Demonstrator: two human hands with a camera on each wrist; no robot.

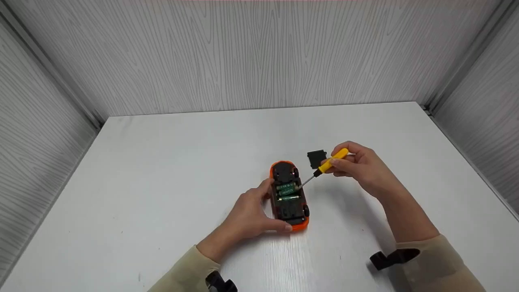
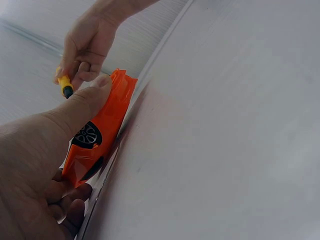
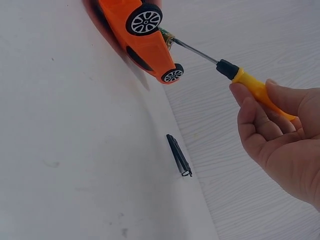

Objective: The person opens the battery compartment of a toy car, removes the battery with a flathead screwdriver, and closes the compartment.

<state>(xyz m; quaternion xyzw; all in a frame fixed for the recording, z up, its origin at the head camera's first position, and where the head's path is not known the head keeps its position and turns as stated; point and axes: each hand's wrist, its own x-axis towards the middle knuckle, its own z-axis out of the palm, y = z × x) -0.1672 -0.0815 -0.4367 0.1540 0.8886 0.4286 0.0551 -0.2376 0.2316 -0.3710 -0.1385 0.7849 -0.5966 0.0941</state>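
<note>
Reaches in from near left with left forearm, angled far and right. Grips car (image 1: 292,211) in left hand (image 1: 250,211), pressing thumb to near end and fingers to left side, toward far end. Holds it wheels up, lengthwise near to far, just right of middle of table (image 1: 162,182).

Reaches in from near right with right forearm, angled far and left. Pinches screwdriver (image 1: 333,160) by yellow handle in right hand (image 1: 363,167), between thumb and fingers. Slants shaft down to near left, with tip by right end of batteries (image 1: 287,189) set in car's underside. Cannot tell for certain whether touching.

Note battery end standing proud in right wrist view. Note car's right wheels, one far and one near of tip. Note cover (image 1: 316,158) right of car's far end, partly behind right fingers in head view. Note shaft hidden by left thumb in left wrist view. Note wall (image 1: 251,56) beyond table.
</note>
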